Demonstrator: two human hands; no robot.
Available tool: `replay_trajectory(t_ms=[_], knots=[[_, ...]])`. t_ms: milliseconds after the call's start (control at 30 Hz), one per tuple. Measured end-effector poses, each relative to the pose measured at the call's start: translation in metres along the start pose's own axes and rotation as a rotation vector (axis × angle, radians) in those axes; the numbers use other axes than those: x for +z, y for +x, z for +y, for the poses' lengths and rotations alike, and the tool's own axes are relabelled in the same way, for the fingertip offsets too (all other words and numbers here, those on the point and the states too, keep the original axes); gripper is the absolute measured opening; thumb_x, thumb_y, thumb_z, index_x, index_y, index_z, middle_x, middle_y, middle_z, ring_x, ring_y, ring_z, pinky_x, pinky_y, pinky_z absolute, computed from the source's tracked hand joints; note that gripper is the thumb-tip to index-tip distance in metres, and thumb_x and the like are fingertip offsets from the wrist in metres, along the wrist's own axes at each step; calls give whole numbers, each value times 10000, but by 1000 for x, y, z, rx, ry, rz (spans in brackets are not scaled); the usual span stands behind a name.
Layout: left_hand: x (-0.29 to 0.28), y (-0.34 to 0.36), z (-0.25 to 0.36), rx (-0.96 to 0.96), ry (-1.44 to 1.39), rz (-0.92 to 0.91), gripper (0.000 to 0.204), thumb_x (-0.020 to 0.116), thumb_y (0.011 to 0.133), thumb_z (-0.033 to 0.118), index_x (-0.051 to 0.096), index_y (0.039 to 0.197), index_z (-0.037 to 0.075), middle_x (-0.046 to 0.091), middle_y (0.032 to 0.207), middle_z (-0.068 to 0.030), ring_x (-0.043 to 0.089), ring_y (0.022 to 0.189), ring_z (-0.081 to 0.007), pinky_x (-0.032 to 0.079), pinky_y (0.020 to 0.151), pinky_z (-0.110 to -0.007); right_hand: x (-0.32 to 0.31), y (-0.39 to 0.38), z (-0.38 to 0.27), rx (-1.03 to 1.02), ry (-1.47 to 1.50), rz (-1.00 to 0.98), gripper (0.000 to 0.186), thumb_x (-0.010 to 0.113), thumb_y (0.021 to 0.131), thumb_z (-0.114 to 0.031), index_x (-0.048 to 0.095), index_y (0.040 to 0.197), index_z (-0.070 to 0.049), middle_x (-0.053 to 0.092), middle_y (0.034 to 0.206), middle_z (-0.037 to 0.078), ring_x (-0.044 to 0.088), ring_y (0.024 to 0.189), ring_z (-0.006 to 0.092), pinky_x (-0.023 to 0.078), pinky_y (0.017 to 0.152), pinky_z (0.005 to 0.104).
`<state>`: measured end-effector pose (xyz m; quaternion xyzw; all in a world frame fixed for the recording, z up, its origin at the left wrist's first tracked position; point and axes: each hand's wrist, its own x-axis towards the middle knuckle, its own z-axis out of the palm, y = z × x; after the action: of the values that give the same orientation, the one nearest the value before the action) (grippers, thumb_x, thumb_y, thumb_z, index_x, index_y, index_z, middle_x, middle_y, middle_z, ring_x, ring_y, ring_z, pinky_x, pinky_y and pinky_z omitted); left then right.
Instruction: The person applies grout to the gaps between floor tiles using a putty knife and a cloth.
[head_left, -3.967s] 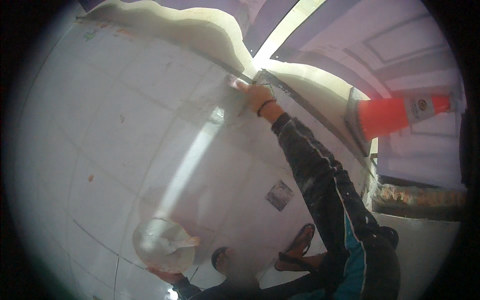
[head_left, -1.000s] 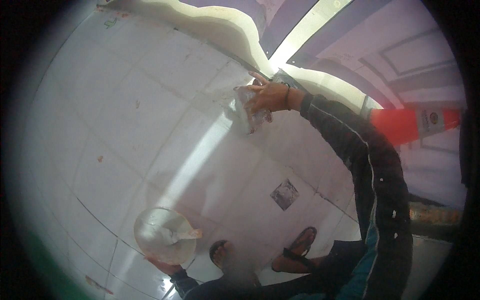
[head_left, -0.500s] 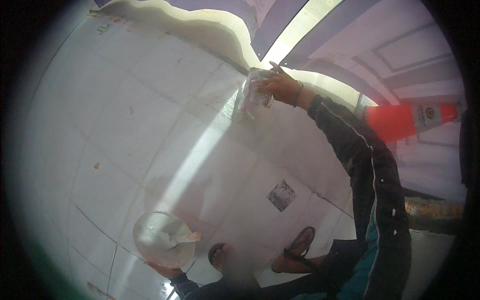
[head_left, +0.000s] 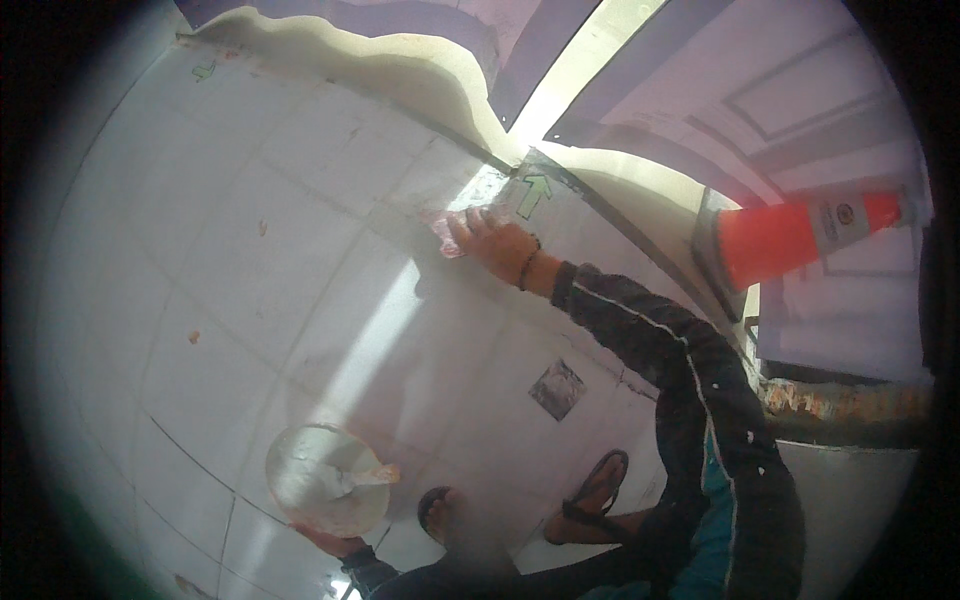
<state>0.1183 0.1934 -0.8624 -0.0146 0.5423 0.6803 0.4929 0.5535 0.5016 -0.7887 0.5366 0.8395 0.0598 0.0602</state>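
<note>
My right hand [head_left: 494, 240] is low over the tiled floor [head_left: 220, 260] near the wall corner, fingers closed on a crumpled pinkish, semi-transparent cloth or wrap [head_left: 440, 232]. Just beyond it, a green arrow mark [head_left: 535, 195] shows on the floor beside the dark skirting strip. At the lower left, my left hand [head_left: 330, 540] grips a round translucent container [head_left: 310, 470] from beside and below; something pale, with a tan handle-like end, lies in it, too indistinct to name. My fingers there are partly hidden under the container.
An orange cone [head_left: 770, 240] on a grey base stands at right against the purple and cream wavy-edged wall [head_left: 400, 60]. A dark square patch [head_left: 556, 390] marks the floor. My sandalled feet [head_left: 590, 500] are at the bottom, and a stained sill [head_left: 840, 400] runs along the right.
My right hand has moved down and left from the corner with the crumpled item, uncovering the green arrow. My left hand and the container have barely moved.
</note>
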Motion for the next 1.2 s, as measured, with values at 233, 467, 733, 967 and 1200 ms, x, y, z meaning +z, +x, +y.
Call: replay_trajectory(t_ms=[233, 467, 733, 967, 1200], knots=[[1, 1, -3, 15, -18, -22, 756, 293, 948, 613, 195, 1473, 77, 246, 1494, -169, 285, 1359, -340, 249, 1132, -486, 43, 12, -29, 25, -330, 232, 471, 525, 893, -277, 480, 1284, -20, 560, 1188, 281, 632, 986, 375, 581, 608, 395], [1, -1, -4, 5, -67, -8, 707, 277, 974, 566, 199, 1468, 66, 255, 1488, -176, 291, 1354, -338, 256, 1130, -485, 38, -20, -29, -23, -211, 175, 493, 530, 888, -261, 449, 1320, -37, 575, 1145, 253, 633, 967, 350, 572, 672, 395], [-4, 4, -10, 26, -2, 52, 753, 267, 955, 613, 203, 1463, 61, 261, 1482, -176, 312, 1340, -351, 265, 1126, -489, -57, -23, 33, 298, 180, 145, 429, 569, 833, -179, 538, 1245, -61, 632, 1008, 180, 637, 922, 307, 532, 750, 405], [-18, 8, -11, 53, 46, -33, 788, 259, 938, 645, 201, 1466, 63, 245, 1488, -182, 297, 1348, -350, 257, 1130, -488, -54, 12, 75, 356, 587, 82, 506, 643, 763, -280, 567, 1177, 2, 644, 1016, 217, 615, 941, 373, 488, 838, 416], [-16, 4, -8, 35, 30, 2, 778, 286, 937, 637, 199, 1471, 79, 244, 1490, -179, 289, 1353, -362, 272, 1118, -513, -44, 32, 73, 452, 621, 9, 487, 644, 769, -299, 574, 1140, 8, 636, 1025, 221, 611, 980, 356, 473, 860, 394]])
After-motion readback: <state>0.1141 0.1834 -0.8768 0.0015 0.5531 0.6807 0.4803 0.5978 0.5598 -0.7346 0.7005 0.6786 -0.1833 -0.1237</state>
